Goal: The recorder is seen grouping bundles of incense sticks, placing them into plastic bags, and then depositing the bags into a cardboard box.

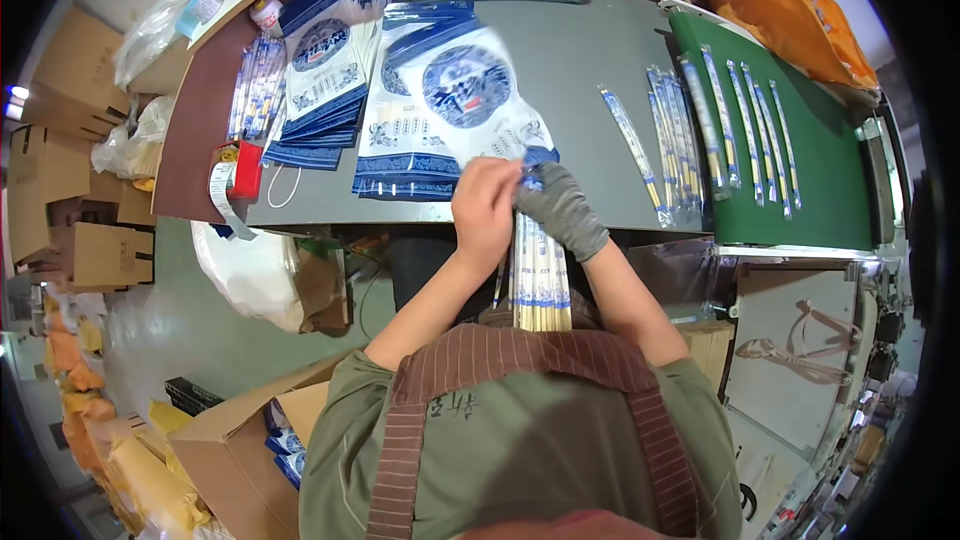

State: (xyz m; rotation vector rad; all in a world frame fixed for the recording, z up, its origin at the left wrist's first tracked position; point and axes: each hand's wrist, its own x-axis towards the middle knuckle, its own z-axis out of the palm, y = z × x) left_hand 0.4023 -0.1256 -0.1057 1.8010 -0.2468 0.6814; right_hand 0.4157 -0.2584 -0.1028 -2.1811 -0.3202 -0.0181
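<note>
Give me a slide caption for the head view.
Bare left hand and gloved right hand meet atop a bundle of wrapped sticks, near blue-and-white bags on a gray table.

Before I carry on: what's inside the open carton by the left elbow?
Inside the carton, blue-and-white packs show. The flap and the person's sleeve cover part of it, so what lies deeper, and how many packs there are, cannot be seen.

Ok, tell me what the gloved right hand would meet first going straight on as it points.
Probably the left hand, just ahead of the gloved right hand; whether the two touch, I can't tell.
</note>
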